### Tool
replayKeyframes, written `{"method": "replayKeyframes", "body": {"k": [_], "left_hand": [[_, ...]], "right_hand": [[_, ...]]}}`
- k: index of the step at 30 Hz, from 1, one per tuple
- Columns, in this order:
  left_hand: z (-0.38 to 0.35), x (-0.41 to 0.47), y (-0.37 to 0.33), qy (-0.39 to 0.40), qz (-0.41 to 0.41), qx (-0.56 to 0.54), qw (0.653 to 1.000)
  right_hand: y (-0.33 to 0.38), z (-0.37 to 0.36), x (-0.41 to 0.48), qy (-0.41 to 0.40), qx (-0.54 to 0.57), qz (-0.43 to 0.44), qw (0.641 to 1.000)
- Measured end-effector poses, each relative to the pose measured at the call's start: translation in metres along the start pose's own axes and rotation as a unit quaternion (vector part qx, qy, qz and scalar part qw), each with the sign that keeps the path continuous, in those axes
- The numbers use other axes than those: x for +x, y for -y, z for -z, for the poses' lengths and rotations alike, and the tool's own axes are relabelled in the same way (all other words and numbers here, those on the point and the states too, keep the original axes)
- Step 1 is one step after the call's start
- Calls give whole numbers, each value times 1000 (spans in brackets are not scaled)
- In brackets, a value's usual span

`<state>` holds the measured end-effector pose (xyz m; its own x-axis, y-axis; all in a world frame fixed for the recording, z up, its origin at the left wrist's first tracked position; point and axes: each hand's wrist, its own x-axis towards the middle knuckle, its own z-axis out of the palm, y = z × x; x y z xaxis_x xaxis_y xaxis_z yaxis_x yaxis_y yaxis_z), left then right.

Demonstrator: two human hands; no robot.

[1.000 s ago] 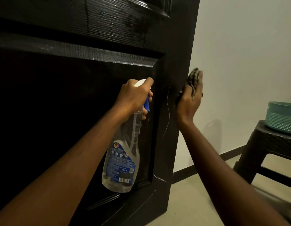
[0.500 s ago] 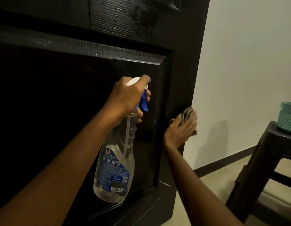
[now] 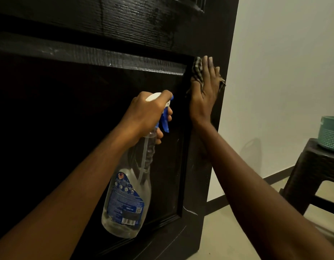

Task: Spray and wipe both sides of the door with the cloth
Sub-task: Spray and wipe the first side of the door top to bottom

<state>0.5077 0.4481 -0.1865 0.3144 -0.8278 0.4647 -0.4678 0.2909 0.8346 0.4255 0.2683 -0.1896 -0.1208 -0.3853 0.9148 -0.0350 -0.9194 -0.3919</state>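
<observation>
A black panelled door (image 3: 72,113) fills the left and centre of the view, its free edge at the right. My left hand (image 3: 149,113) grips the neck of a clear spray bottle (image 3: 126,199) with a blue label and blue trigger, held in front of the lower panel. My right hand (image 3: 204,94) lies flat with fingers spread, pressing a checked cloth (image 3: 197,69) against the door's right stile just below the middle rail. Most of the cloth is hidden under the palm.
A pale wall (image 3: 286,72) stands right of the door edge, with a dark skirting along the floor (image 3: 228,231). A dark plastic stool (image 3: 316,169) at the far right carries a teal basket (image 3: 331,134).
My right hand with the cloth went down the stile, then slid back up to just below the middle rail. The bottle hand stayed almost still.
</observation>
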Motion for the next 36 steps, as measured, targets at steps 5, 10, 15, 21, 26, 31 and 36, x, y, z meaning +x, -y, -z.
{"method": "replayKeyframes", "body": {"k": [5,10,15,21,26,31,36], "left_hand": [[-3,-2,-3,5,11,23,1000],[4,-5,-6,-37,-4,42,998],[9,-9,-2,-61,-17,24,998],[8,-13,8,-57,-11,26,998],[2,-19,18,-56,-1,30,998],[-2,-26,29,-49,6,20,999],[-3,-30,37,-55,-2,26,998]], "right_hand": [[-12,26,8,92,91,-35,991],[0,16,7,59,83,-54,993],[-6,-6,-48,30,-66,46,996],[-60,23,-192,83,-98,2,992],[-59,25,-207,90,-76,-20,993],[-22,2,-108,21,-60,7,998],[-36,6,-135,19,-71,22,997]]}}
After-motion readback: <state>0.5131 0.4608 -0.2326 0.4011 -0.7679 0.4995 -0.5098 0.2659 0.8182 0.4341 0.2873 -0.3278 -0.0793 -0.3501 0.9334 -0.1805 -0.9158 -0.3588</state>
